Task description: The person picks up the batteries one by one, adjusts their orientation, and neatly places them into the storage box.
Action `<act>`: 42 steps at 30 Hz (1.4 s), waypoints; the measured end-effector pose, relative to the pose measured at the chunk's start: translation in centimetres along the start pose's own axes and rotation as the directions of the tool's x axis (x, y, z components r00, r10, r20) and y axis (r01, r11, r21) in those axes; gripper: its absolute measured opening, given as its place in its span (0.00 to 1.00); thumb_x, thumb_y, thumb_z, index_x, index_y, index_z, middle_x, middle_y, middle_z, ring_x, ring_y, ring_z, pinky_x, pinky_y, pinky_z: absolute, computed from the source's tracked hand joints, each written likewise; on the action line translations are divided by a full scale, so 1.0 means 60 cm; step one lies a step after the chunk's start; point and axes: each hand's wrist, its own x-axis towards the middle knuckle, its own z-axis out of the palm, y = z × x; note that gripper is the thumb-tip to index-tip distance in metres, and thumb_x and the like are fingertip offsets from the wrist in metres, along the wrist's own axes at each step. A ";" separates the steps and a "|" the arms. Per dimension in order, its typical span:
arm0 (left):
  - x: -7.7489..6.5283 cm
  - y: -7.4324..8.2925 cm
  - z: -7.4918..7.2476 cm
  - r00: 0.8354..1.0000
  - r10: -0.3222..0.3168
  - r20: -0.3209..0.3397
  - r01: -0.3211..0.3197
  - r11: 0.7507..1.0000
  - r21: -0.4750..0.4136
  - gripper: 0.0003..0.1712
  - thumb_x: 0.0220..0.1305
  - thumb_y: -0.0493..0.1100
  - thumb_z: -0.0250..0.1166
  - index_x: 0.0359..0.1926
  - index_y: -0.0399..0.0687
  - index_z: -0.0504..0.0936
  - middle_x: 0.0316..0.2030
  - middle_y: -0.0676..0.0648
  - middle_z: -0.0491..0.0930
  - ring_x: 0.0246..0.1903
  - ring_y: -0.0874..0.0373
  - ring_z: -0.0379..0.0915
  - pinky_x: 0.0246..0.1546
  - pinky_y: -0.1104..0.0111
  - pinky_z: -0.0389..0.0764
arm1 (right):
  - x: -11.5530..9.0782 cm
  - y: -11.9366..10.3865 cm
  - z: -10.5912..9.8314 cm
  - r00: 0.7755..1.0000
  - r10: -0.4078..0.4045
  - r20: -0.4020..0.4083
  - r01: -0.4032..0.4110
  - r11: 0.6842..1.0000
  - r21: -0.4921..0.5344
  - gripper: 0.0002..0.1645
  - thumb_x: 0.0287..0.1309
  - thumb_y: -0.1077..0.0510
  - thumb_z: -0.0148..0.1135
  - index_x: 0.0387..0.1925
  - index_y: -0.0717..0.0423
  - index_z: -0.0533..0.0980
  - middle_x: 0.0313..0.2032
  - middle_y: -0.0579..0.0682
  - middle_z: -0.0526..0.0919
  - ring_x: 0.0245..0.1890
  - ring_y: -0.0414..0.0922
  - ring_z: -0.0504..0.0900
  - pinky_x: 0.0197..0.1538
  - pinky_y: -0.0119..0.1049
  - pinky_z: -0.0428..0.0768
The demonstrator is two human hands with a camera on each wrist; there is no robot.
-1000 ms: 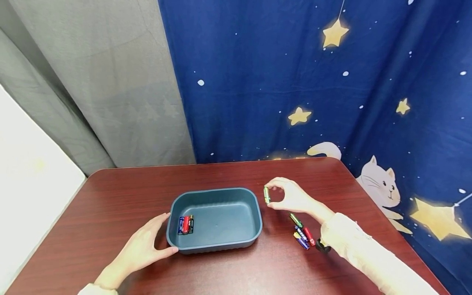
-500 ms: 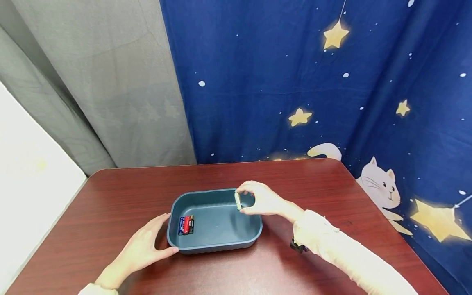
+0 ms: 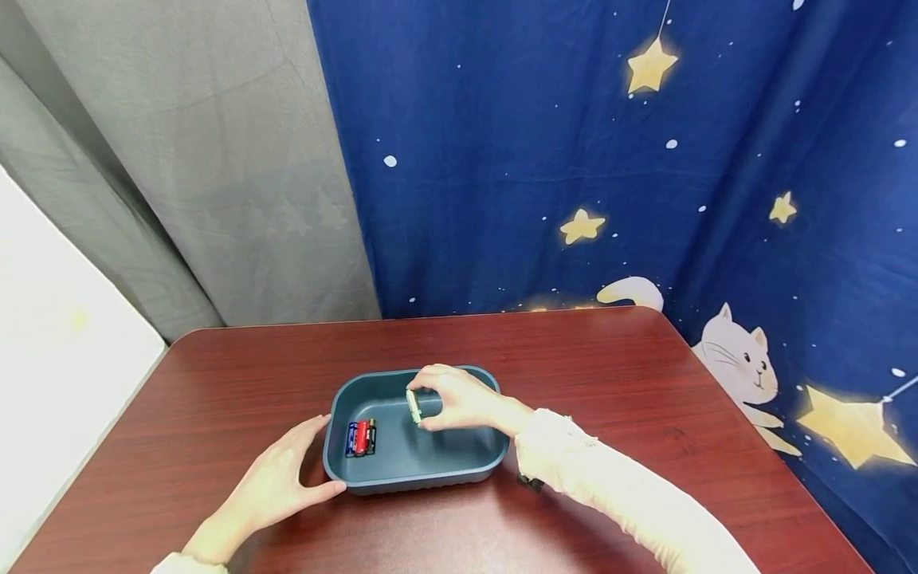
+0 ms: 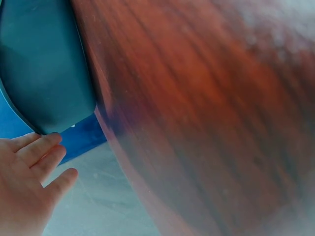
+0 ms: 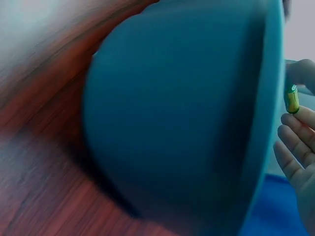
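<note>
Your right hand [image 3: 460,398] pinches green battery [image 3: 413,406] over bin [image 3: 437,462]; your left hand [image 3: 276,481], fingers relaxed, touches bin's left end. Three batteries [image 3: 362,438] inside.

Wood-grained table [image 3: 617,359], dark reddish brown, filling most of the lower half of the head view; its rounded far corners lie at centre left and centre right, and a pale sheen marks the bottom centre. Directly on it, below the frame's centre, stands an open blue-grey tray [image 3: 423,483], upright, round-cornered.
</note>
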 end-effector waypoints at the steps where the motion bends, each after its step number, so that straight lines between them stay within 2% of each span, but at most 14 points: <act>1: 0.000 0.000 0.000 1.000 0.001 -0.006 -0.001 1.000 0.001 0.53 0.39 0.69 0.67 0.60 0.40 0.66 0.55 0.42 0.70 0.55 0.48 0.65 0.51 0.50 0.70 | 0.005 -0.003 0.003 1.000 0.003 0.008 -0.003 1.000 -0.008 0.29 0.42 0.49 0.68 0.48 0.53 0.75 0.45 0.44 0.76 0.48 0.38 0.72 0.52 0.27 0.71; 10: 0.000 0.000 -0.001 1.000 -0.007 0.002 0.007 1.000 -0.009 0.53 0.39 0.69 0.67 0.60 0.40 0.66 0.56 0.41 0.70 0.55 0.47 0.65 0.51 0.49 0.70 | 0.034 -0.021 0.028 0.998 0.036 0.046 -0.032 0.997 -0.076 0.29 0.42 0.49 0.68 0.49 0.52 0.75 0.46 0.43 0.76 0.50 0.38 0.72 0.54 0.27 0.70; 18: -0.001 0.000 0.000 1.000 0.007 -0.015 -0.008 1.000 -0.013 0.52 0.39 0.70 0.67 0.60 0.40 0.67 0.55 0.42 0.70 0.54 0.47 0.66 0.50 0.49 0.71 | 0.049 -0.035 0.045 0.993 0.067 0.102 -0.056 0.993 -0.106 0.28 0.42 0.48 0.69 0.47 0.52 0.76 0.45 0.43 0.77 0.47 0.37 0.73 0.51 0.25 0.71; 27: 0.000 -0.003 0.000 1.000 -0.021 0.012 0.021 1.000 -0.015 0.54 0.38 0.73 0.65 0.61 0.43 0.66 0.56 0.43 0.69 0.56 0.48 0.65 0.52 0.50 0.69 | 0.060 -0.042 0.073 0.981 0.095 0.167 -0.072 0.987 -0.141 0.29 0.43 0.46 0.68 0.48 0.52 0.76 0.45 0.43 0.77 0.47 0.38 0.73 0.51 0.26 0.72; 32: -0.001 -0.004 0.000 1.000 -0.020 0.005 0.020 1.000 -0.017 0.54 0.38 0.72 0.65 0.61 0.43 0.66 0.56 0.43 0.69 0.56 0.48 0.65 0.52 0.51 0.69 | 0.067 -0.045 0.085 0.979 0.105 0.174 -0.076 0.983 -0.167 0.27 0.41 0.46 0.70 0.45 0.52 0.78 0.40 0.42 0.78 0.41 0.36 0.74 0.46 0.25 0.73; 37: -0.002 -0.003 0.000 1.000 -0.009 0.000 0.009 1.000 -0.018 0.54 0.38 0.72 0.65 0.61 0.43 0.66 0.56 0.44 0.69 0.56 0.49 0.64 0.53 0.51 0.69 | 0.072 -0.049 0.096 0.969 0.158 0.191 -0.121 0.974 -0.191 0.26 0.39 0.46 0.71 0.42 0.51 0.78 0.36 0.41 0.77 0.36 0.35 0.73 0.40 0.25 0.73; 42: -0.001 -0.004 0.000 1.000 -0.011 0.001 0.011 1.000 -0.024 0.53 0.38 0.71 0.66 0.61 0.44 0.66 0.56 0.45 0.69 0.56 0.50 0.65 0.52 0.52 0.70 | 0.075 -0.050 0.105 0.961 0.200 0.189 -0.159 0.964 -0.214 0.26 0.38 0.44 0.71 0.41 0.51 0.79 0.34 0.41 0.77 0.35 0.36 0.72 0.38 0.25 0.73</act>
